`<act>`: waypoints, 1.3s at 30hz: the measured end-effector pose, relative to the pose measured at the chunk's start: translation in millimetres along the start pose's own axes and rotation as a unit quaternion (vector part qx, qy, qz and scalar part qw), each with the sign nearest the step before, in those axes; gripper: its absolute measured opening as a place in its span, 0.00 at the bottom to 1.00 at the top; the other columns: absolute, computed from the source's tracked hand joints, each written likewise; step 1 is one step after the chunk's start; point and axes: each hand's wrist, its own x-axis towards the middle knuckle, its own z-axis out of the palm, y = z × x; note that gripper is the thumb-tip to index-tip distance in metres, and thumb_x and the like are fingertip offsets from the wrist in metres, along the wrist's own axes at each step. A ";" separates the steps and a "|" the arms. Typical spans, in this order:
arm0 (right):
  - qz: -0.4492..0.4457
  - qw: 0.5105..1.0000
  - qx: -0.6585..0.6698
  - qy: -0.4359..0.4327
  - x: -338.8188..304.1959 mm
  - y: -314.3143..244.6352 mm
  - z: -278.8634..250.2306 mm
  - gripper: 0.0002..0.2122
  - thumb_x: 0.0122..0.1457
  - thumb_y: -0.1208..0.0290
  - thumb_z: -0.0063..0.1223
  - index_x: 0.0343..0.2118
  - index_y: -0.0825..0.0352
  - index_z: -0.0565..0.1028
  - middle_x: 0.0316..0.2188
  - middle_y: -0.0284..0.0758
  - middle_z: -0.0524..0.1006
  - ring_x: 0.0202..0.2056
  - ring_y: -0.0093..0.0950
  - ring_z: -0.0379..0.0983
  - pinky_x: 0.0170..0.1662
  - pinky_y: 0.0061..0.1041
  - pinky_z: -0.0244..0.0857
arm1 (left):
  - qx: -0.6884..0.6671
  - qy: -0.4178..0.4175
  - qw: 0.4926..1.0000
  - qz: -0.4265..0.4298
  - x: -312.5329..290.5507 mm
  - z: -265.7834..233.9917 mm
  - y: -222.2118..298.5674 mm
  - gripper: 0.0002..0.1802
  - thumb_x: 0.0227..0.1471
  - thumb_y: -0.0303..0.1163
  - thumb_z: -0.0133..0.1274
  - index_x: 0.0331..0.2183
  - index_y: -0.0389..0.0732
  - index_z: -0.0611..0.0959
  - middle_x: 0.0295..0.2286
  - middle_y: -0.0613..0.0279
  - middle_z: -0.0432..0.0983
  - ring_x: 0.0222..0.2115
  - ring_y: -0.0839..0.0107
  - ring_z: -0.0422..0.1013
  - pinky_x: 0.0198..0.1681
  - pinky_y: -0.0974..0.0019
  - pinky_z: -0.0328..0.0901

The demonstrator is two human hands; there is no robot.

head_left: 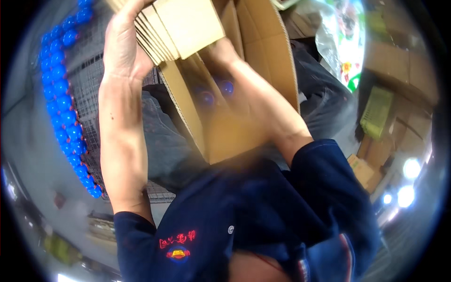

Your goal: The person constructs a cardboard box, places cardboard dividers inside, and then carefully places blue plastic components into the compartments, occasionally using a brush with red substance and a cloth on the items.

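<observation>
A stack of pale flat cardboard pieces [190, 26] is held tilted above an open brown cardboard box [263, 33]. Gripping the stack's left side, where the layered edges show, is my left hand [123, 47]; part of its fingers runs past the top of the picture. My right hand [224, 50] reaches over the box's opening to the lower right corner of the stack. Its fingers are hidden behind the stack, so their hold cannot be made out. The box stands between my legs, its tall right flap raised.
Rows of shiny blue balls [61, 89] with red bits lie along a dark wire grid [91, 84] at the left. Clear plastic packaging [331, 35] is at the upper right. Cardboard boxes [392, 66] and a yellow-green pack [377, 112] are on the right side.
</observation>
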 end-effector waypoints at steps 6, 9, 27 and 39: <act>-0.118 0.962 0.240 0.059 -49.8 -132.3 -161.4 0.18 0.56 0.73 0.59 0.48 0.74 0.70 0.39 0.44 0.78 0.39 0.29 0.77 0.44 0.23 0.70 | 0.162 0.000 0.983 0.084 -1.3 26.4 -25.5 0.30 0.50 0.38 0.64 0.50 0.32 0.74 0.44 0.51 0.77 0.43 0.64 0.76 0.48 0.61 0.72; -0.083 0.959 -0.041 0.269 -63.3 -97.4 -166.0 0.23 0.54 0.71 0.53 0.50 0.82 0.66 0.33 0.53 0.78 0.38 0.43 0.78 0.44 0.35 0.72 | 0.010 -0.027 0.995 0.100 -4.4 -0.7 10.4 0.41 0.54 0.51 0.57 0.57 0.28 0.66 0.48 0.38 0.73 0.47 0.54 0.74 0.51 0.52 0.71; 0.149 0.957 -0.171 -0.179 -1.2 202.7 14.5 0.21 0.66 0.64 0.44 0.59 0.67 0.67 0.54 0.41 0.72 0.54 0.33 0.69 0.56 0.30 0.63 | -0.154 0.563 0.807 -0.090 -342.5 -390.8 -122.8 0.34 0.62 0.60 0.36 0.48 0.41 0.79 0.38 0.58 0.79 0.34 0.64 0.75 0.38 0.60 0.71; -0.062 0.997 0.031 0.043 -23.5 -63.4 -84.8 0.21 0.67 0.78 0.41 0.62 0.69 0.60 0.60 0.43 0.65 0.59 0.36 0.65 0.59 0.31 0.61 | 0.274 0.645 0.700 -0.135 -242.8 -659.2 -114.1 0.38 0.58 0.60 0.44 0.47 0.31 0.78 0.45 0.42 0.76 0.51 0.51 0.71 0.50 0.53 0.64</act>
